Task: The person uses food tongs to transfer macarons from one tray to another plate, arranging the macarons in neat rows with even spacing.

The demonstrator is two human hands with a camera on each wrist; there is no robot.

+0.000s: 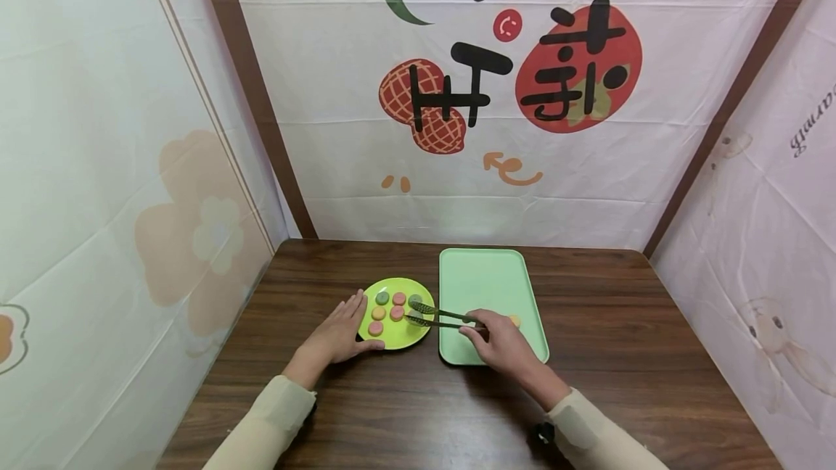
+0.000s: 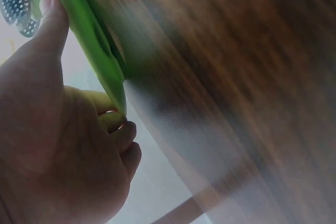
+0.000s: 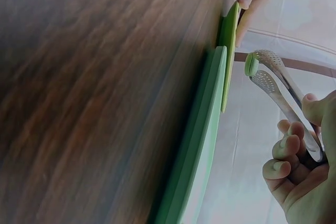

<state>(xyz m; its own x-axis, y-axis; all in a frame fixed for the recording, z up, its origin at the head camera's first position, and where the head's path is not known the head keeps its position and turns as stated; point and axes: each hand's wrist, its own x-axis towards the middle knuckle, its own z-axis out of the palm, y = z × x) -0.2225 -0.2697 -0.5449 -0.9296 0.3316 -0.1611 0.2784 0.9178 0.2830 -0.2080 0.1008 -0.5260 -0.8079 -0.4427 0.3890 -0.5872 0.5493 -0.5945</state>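
Note:
My left hand rests at the left rim of a yellow-green plate, its fingers extended and the thumb touching the near edge. Several pink, green and yellow macarons lie on that plate, among them a pink macaron. My right hand holds metal tongs with perforated tips, which reach over the plate's right side. In the right wrist view, a green macaron shows at the tips of the tongs, raised off the plate's edge line.
A pale green rectangular tray lies right of the plate on the brown wooden table. On the tray, a yellow macaron is partly hidden behind my right hand. A printed cloth hangs behind the table, with more cloth at both sides.

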